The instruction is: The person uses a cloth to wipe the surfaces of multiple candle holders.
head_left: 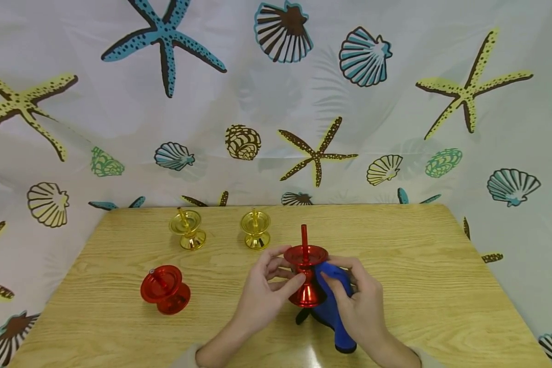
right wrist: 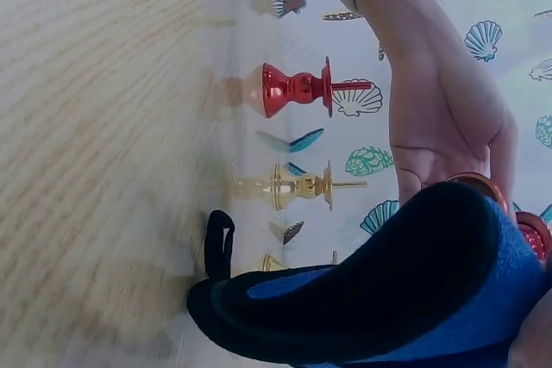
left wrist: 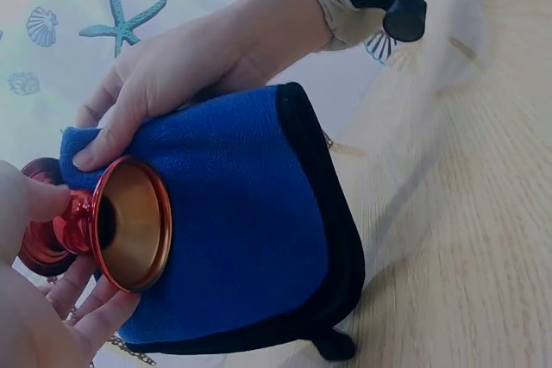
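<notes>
My left hand (head_left: 259,291) grips a shiny red candle holder (head_left: 309,295) around its narrow waist, thumb in front and fingers behind. It stays upright above the table, its dish and thin central tube on top; the left wrist view shows its hollow, gold-toned base (left wrist: 142,221). With my right hand (head_left: 365,304) I pinch a blue cloth (head_left: 326,311) with black edging, thumb in front, against the holder's right side just under the dish. The rest of the cloth hangs down below. In the right wrist view the cloth's black edge (right wrist: 362,273) covers most of the held candle holder.
A second red candle holder (head_left: 165,289) stands on the wooden table (head_left: 432,266) at the left. Two gold candle holders, one at the back left (head_left: 192,238) and one nearer the middle (head_left: 256,239), stand behind. A shell-and-starfish patterned sheet (head_left: 202,117) hangs behind the table.
</notes>
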